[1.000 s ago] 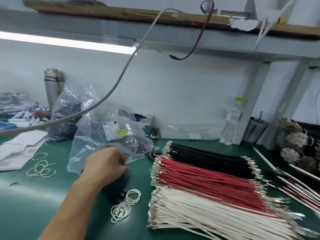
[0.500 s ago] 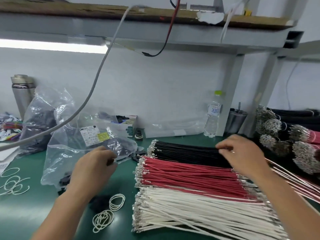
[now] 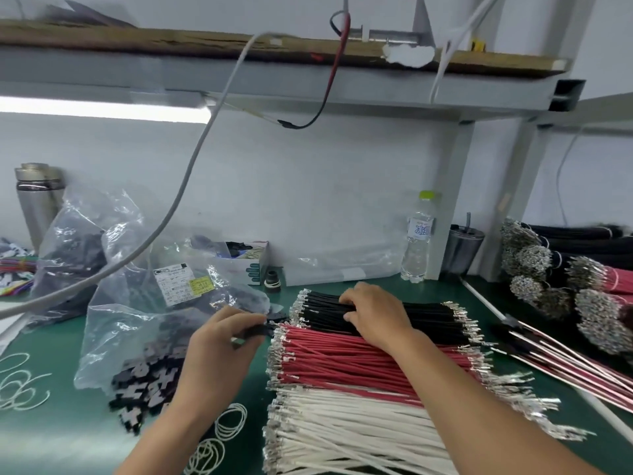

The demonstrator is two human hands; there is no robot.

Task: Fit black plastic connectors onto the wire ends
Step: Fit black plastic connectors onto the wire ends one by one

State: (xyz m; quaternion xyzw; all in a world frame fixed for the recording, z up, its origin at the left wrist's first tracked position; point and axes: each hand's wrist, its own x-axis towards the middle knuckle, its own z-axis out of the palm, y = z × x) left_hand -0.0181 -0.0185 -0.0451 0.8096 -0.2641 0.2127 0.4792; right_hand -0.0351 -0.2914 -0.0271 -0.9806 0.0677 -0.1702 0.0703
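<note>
Head view: seen on the green table (image 3: 51, 437) three flat bundles of wire, side by side — black wires (image 3: 428, 317) farthest, red wires (image 3: 342, 358) in the middle, white wires (image 3: 342, 423) nearest, all with bare metal terminals at both ends. Right hand (image 3: 375, 311) laid across the black wires, fingers (image 3: 349, 298) curled down and pressing into the bundle; whether a single wire was pinched, impossible to tell. Left hand (image 3: 219, 351) held just left of the red wires' terminal ends, fingers closed around a small black connector (image 3: 255, 330), its tip poking out toward the wires. More black connectors (image 3: 147, 382) spilled in a loose heap on the table from the mouth of a clear plastic bag (image 3: 137, 303), just left of the left hand. White rubber bands (image 3: 219, 437) scattered near the left forearm, others (image 3: 17, 385) at the far left edge. Against the wall, a small open box (image 3: 246, 265), a water bottle (image 3: 418, 245) and a steel flask (image 3: 37, 200). At far right, further tied wire bundles (image 3: 582, 296) stacked well apart from the hands. Overhead, a shelf (image 3: 274, 73) with a grey cable (image 3: 178, 207) hanging down across the bag.
</note>
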